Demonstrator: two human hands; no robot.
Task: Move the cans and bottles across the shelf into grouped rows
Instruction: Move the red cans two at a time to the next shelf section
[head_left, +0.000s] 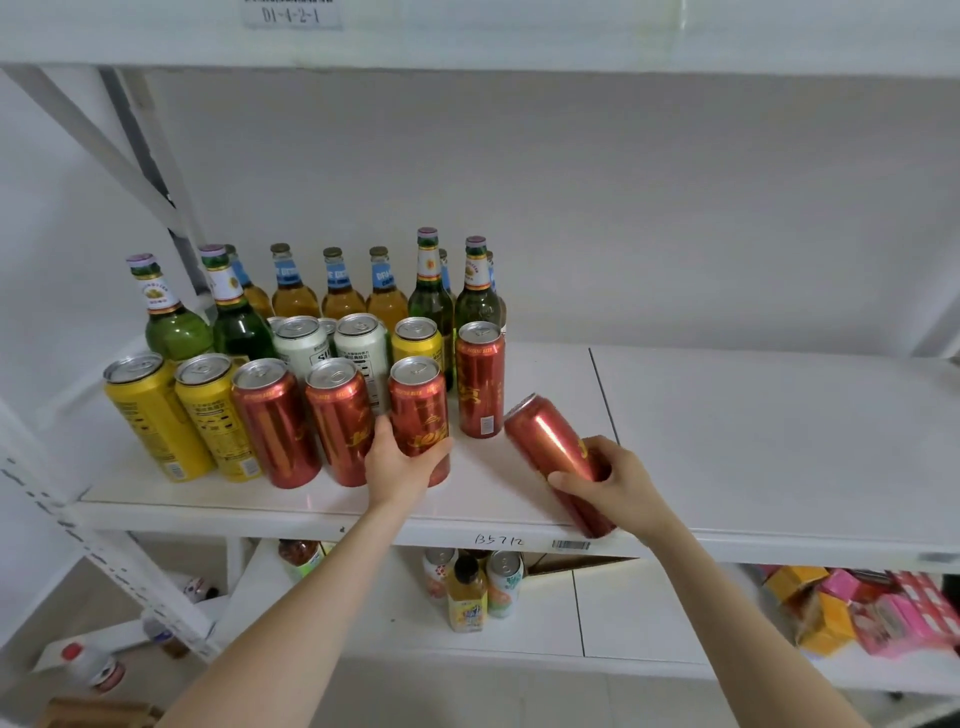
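Note:
On the white shelf (753, 441) the drinks crowd the left half. My left hand (400, 465) is wrapped around an upright red can (418, 405) at the right end of the front row. Two more red cans (275, 421) stand to its left, then two yellow cans (150, 410). My right hand (618, 483) grips a tilted red can (545, 447) over the shelf's front edge, its top leaning back and left. Another red can (480, 379) stands behind. White cans (304, 343), a yellow can (418, 338), green bottles (171, 317) and amber bottles (291, 291) fill the back.
The shelf's right half is bare white board with a seam (602, 387) in it. A diagonal frame brace (130, 171) runs at the left. The lower shelf holds small bottles and cans (467, 587) and pink and orange boxes (872, 608).

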